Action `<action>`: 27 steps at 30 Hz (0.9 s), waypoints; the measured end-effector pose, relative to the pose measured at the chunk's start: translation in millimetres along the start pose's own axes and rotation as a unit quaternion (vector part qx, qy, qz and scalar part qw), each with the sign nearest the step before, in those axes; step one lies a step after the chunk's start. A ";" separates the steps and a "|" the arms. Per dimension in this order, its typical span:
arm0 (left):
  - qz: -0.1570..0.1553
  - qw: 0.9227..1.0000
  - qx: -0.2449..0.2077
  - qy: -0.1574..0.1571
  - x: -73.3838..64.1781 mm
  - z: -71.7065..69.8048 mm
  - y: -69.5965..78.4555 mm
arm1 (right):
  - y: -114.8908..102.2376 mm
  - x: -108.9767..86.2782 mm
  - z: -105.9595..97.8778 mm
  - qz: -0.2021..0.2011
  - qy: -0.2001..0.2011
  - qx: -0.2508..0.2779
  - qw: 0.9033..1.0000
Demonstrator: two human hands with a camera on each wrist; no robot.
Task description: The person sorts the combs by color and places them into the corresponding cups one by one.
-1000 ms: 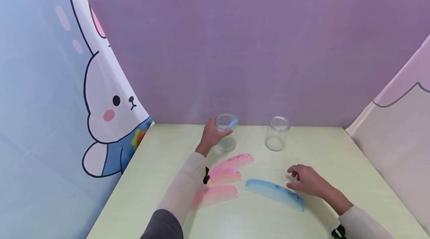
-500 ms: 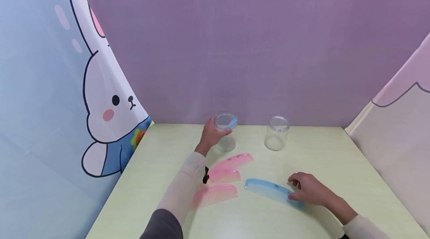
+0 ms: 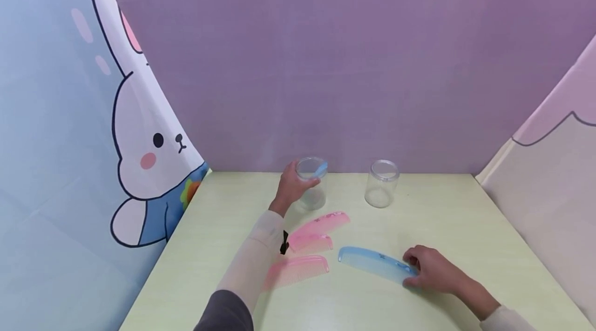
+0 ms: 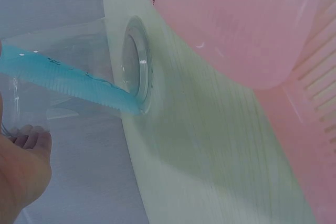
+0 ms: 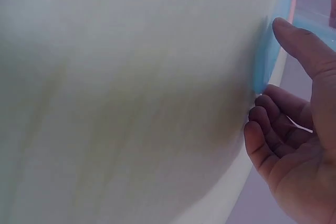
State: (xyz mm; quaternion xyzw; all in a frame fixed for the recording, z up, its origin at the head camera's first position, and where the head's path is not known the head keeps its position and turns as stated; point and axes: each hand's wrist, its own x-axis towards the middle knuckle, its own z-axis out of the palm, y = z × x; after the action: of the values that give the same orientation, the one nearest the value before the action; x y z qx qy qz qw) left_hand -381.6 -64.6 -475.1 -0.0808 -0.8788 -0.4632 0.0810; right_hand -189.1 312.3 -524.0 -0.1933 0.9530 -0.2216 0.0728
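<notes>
My left hand (image 3: 291, 186) grips a clear jar (image 3: 314, 199) at the back of the table, near its rim. Inside that jar a blue comb (image 4: 63, 76) leans at a slant, its top end at the rim. A second blue comb (image 3: 370, 260) lies flat on the table, right of centre. At its right end is my right hand (image 3: 436, 272), thumb along the near edge and curled fingers at the far edge, pinching it. The right wrist view shows the thumb against the comb (image 5: 268, 59); that end is partly hidden by the hand.
Several pink combs lie left of the blue one: an upper pair (image 3: 321, 225) close together and a lower comb (image 3: 300, 270) partly behind my left sleeve. Another clear jar (image 3: 382, 191) stands upright at the back right. A purple cloth wall (image 3: 326, 62) rises behind the table (image 3: 489, 227).
My right hand has come down and slightly right, from above the blue comb to its right end. The left hand stays on its jar, and the combs keep their places.
</notes>
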 end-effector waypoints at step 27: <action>0.013 1.000 -0.011 0.002 4.8 1.5 -6.2 | -6.8 -4.2 10.2 0.003 0.042 -0.046 0.998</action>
State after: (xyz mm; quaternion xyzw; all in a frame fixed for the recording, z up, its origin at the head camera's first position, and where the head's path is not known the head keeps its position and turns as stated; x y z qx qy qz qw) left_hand -387.7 -66.5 -479.8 -0.0926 -0.8722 -0.4723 0.0878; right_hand -180.7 304.4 -529.8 -0.1841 0.9649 -0.1858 0.0241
